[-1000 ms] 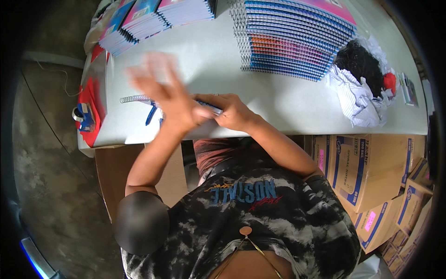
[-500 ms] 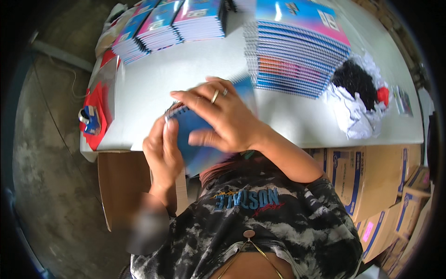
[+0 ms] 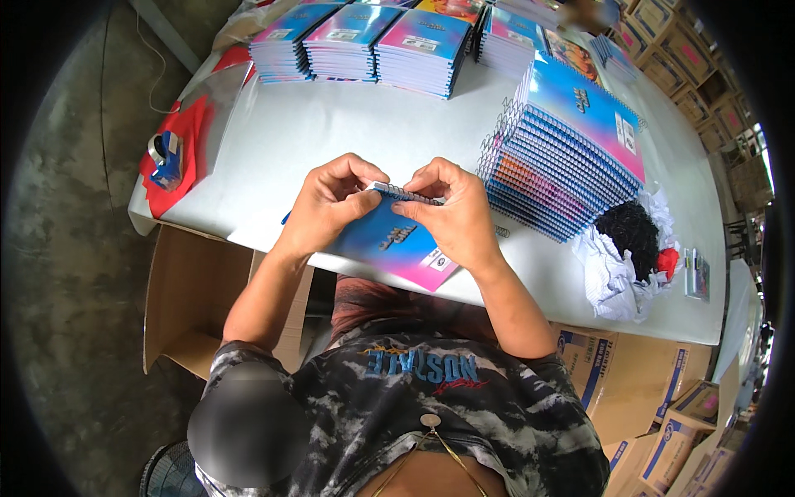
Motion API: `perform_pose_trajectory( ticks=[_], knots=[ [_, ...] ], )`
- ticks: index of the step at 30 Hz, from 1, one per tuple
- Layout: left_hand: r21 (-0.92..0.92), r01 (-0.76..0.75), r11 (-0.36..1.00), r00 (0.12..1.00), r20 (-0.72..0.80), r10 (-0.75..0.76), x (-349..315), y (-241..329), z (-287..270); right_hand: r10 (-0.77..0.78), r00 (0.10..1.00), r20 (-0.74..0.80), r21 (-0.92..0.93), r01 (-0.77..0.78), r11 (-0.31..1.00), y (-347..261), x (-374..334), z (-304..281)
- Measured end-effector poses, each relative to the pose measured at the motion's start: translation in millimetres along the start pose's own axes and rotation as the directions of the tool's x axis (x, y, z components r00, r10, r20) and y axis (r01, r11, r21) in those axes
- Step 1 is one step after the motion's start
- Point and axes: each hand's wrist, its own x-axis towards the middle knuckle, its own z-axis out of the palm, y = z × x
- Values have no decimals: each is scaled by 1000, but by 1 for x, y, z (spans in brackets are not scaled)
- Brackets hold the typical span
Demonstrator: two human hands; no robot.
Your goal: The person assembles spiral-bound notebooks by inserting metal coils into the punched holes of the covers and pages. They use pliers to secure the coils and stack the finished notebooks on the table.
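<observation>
Pale tabletop (image 3: 315, 124) spreads ahead; at its near edge I pinch a notebook (image 3: 385, 236) by its far, coiled spine (image 3: 411, 195), running left to right: left hand (image 3: 331, 203) at the left end, right hand (image 3: 454, 214) farther along (neither is nearer), cover toward me.

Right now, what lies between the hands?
In the head view, the wire edge of a blue-and-pink spiral notebook, pinched by the left hand and right hand.

Left hand (image 3: 330, 207) and right hand (image 3: 454, 211) pinch wire-coil edge of blue-and-pink notebook (image 3: 383, 236), at near edge of table (image 3: 302, 124), notebook stack (image 3: 571, 153) to right, crumpled white paper (image 3: 606, 277) beside it, blue tape dispenser (image 3: 169, 164) far left
</observation>
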Motion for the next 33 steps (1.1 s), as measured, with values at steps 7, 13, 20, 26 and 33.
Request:
perform_pose_trajectory(
  ticks=[7,13,20,26,33],
  knots=[
    [396,-148,906,987,121,109,29,17,16,-218,965,-145,-140,198,970,-6,-4,-10],
    [718,-214,663,781,-282,557,30,54,40,-370,792,-486,305,550,777,-24,6,-58],
    [417,-563,714,644,-320,695,119,92,156,-506,273,-818,-32,857,514,-86,16,-146],
    [841,-494,221,522,83,849,229,92,176,-505,413,-757,-384,343,857,-59,-8,-201],
    [764,-206,611,865,-150,479,183,23,168,-428,536,-728,-404,170,899,7,-11,-216]
  ],
)
